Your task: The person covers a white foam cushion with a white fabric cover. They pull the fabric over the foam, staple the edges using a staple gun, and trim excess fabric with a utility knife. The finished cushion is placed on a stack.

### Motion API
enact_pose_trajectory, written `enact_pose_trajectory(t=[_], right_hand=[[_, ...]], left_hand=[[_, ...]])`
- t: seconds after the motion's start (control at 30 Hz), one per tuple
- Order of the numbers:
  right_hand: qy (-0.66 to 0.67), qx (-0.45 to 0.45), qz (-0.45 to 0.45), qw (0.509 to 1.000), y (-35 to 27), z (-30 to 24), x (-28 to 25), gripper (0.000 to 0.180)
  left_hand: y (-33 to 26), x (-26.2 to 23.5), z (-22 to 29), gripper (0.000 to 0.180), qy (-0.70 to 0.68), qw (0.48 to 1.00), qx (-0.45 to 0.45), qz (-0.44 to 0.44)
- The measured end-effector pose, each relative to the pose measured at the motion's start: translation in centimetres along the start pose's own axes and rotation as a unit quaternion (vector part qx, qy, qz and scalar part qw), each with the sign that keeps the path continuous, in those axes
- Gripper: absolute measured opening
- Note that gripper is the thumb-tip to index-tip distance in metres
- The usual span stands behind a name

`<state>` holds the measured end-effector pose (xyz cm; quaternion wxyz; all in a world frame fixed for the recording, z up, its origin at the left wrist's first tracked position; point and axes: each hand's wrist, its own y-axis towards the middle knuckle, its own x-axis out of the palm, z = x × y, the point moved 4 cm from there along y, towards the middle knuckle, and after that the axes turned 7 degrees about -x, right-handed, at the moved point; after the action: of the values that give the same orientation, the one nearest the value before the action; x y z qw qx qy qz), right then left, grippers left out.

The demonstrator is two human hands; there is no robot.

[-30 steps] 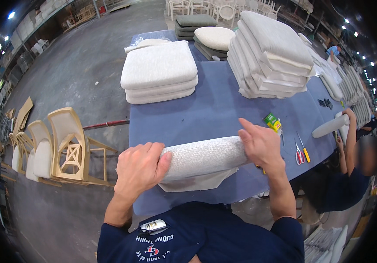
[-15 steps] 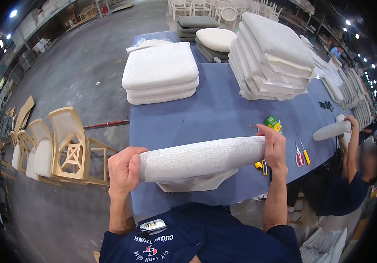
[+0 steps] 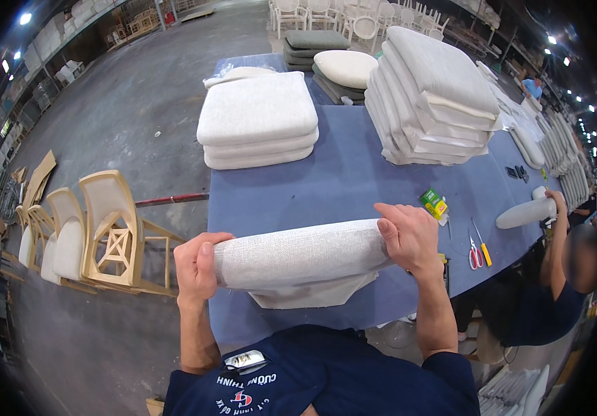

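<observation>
A light grey seat cushion [image 3: 302,251] is held up on edge in front of me over the blue-covered table [image 3: 284,201]. Around its left end my left hand [image 3: 196,267] is closed, thumb on the near face. My right hand [image 3: 415,241] grips the right end, with the thumb pressed on the fabric and the index finger stretched along the top. A pale flap of loose cloth [image 3: 316,295] hangs beneath the cushion. The fingers behind the cushion are hidden.
White cushions [image 3: 257,114] are stacked at the back left, a taller grey stack [image 3: 437,90] at the back right. Red-handled pliers [image 3: 475,256], a yellow-handled screwdriver [image 3: 484,251] and a green-yellow box [image 3: 434,204] lie right. A co-worker [image 3: 548,298] handles another cushion [image 3: 526,212]. Wooden chairs [image 3: 115,232] stand left.
My right hand has shifted left and inward along the cushion's right end, its index finger now reaching over the top. My left hand keeps its hold, moved very slightly.
</observation>
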<state>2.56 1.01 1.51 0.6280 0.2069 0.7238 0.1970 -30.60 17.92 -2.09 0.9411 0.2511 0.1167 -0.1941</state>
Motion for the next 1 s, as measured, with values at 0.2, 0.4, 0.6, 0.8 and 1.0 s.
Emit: enact_pose_trajectory(t=[0.2,0.4,0.6,0.8,1.0], right_hand=[[0.014,0.035,0.026,0.999,-0.4,1.0,-0.1,0.046],[0.115,0.141,0.078,0.980,-2.8,4.6,0.0,0.051],[0.224,0.203,0.164,0.939,-4.4,6.0,1.0,0.067],[0.334,0.272,0.158,0.889,-6.9,7.8,1.9,0.082],[0.354,0.244,0.162,0.888,-7.5,7.8,1.7,0.083]], left_hand=[[-0.4,0.0,-0.7,0.053,-0.013,1.000,-0.002,0.011],[-0.1,0.1,-0.7,0.054,-0.010,1.000,0.014,0.016],[-0.2,0.1,-0.5,0.066,0.028,0.999,0.005,0.026],[-1.1,-0.1,-0.7,0.070,0.037,0.997,0.049,0.037],[-1.5,-0.1,-0.3,0.065,0.031,0.996,0.065,0.055]])
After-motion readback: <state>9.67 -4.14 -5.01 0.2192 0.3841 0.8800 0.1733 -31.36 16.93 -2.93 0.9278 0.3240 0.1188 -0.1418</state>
